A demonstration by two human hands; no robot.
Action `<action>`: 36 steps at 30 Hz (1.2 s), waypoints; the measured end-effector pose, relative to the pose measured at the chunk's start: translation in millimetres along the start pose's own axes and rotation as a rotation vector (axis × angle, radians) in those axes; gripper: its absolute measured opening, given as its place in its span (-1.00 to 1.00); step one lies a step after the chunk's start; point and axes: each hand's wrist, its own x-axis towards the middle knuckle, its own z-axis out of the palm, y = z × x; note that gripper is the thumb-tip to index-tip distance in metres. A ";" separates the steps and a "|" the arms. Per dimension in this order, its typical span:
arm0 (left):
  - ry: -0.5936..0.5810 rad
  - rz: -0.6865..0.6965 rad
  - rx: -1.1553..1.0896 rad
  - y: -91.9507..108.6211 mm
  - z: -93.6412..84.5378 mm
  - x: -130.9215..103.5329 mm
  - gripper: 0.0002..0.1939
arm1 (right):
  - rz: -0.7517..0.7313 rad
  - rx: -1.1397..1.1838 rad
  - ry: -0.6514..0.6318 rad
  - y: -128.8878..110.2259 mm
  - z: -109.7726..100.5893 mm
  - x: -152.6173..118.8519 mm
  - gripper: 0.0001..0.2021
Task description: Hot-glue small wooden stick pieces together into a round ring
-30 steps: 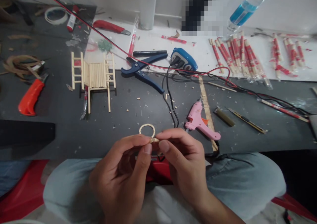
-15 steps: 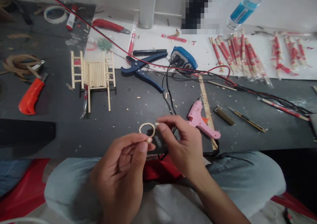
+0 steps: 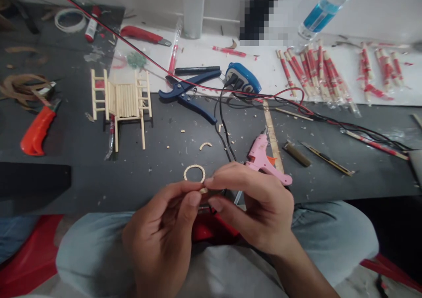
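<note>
My left hand point(image 3: 165, 232) pinches a small pale piece point(image 3: 203, 190) between thumb and forefinger, just below a thin pale ring point(image 3: 194, 172). My right hand point(image 3: 257, 205) meets it from the right, fingertips touching the same small piece. Whether the ring is joined to the piece or lies on the dark table point(image 3: 165, 166) behind it, I cannot tell. A small curved pale offcut point(image 3: 205, 145) lies on the table beyond the ring. Both hands hover over my lap at the table's near edge.
A pink glue gun point(image 3: 263, 159) lies just right of my hands, its black cord point(image 3: 224, 131) running back to a blue power strip point(image 3: 242, 79). Farther off are blue cutters point(image 3: 187, 96), a small stick chair point(image 3: 121, 102), an orange-handled tool point(image 3: 34, 131) and wrapped chopsticks point(image 3: 316, 71).
My right hand lifted away to the right holding a bit, then came back to the left hand's fingertips. A curved offcut now lies on the table beyond the ring.
</note>
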 end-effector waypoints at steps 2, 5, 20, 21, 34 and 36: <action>-0.031 0.010 0.013 0.2 -1.6 -0.2 -0.89 | -0.029 -0.042 0.006 2.1 -0.7 2.1 -0.77; -0.078 0.024 0.021 1.0 -4.2 -0.8 -0.89 | -0.064 -0.066 0.000 3.8 -2.4 4.6 -0.80; -0.169 0.061 0.104 -1.1 -8.6 0.6 -0.88 | -0.115 -0.217 -0.089 2.1 -9.9 4.2 -0.79; -0.170 0.061 0.118 -1.2 -9.2 0.3 -0.89 | -0.107 -0.223 -0.097 1.6 -10.9 3.1 -0.79; -0.091 0.267 0.557 -64.9 -5.7 60.9 -0.92 | 0.113 -0.665 -0.149 22.2 -35.8 -1.9 -0.75; -0.135 0.311 0.598 -73.8 -2.7 72.3 -0.90 | 0.147 -0.758 -0.182 27.1 -34.2 -1.9 -0.82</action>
